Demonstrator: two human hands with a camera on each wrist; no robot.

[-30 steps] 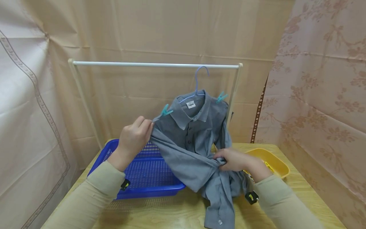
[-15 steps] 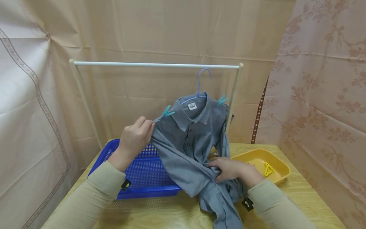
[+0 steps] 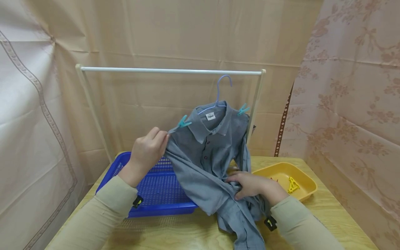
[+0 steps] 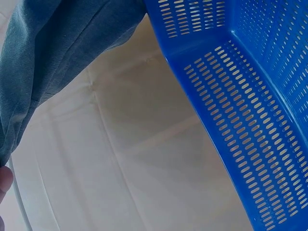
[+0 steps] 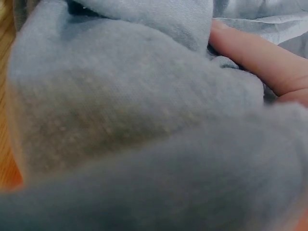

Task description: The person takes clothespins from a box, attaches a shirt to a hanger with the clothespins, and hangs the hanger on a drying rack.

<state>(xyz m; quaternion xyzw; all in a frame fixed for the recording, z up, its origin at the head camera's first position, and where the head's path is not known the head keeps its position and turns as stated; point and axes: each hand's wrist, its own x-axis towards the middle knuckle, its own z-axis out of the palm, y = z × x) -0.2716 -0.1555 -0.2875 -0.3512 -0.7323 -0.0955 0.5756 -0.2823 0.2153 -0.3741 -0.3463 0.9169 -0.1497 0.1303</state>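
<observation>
A grey button-up shirt [image 3: 215, 146] with long sleeves is on a lilac hanger [image 3: 218, 91], whose hook shows just under the rack's bar. One teal clothespin [image 3: 183, 121] sits by the collar's left side, another on the right shoulder. With fingertips, my left hand [image 3: 147, 149] pinches the shirt at its left shoulder. My right hand [image 3: 250, 185] grips bunched cloth at the shirt's lower front, thumb and index finger showing. Grey cloth [image 5: 134, 86] fills most of the right wrist view and hides the other fingers. In the left wrist view, fingertips [image 4: 5, 179] touch the cloth's edge.
Behind the shirt stands a white rack [image 3: 140, 70]. A blue perforated basket [image 3: 156, 210] lies on the wooden table [image 3: 175, 232], below my left hand. To the right is a yellow tray [image 3: 307, 182] with a yellow clip [image 3: 293, 185] and small red pieces inside.
The shirt and hanger have shifted slightly down and right, the hook dropping below the bar. My right hand has moved left and a little down with the bunched cloth, uncovering more of the tray.
</observation>
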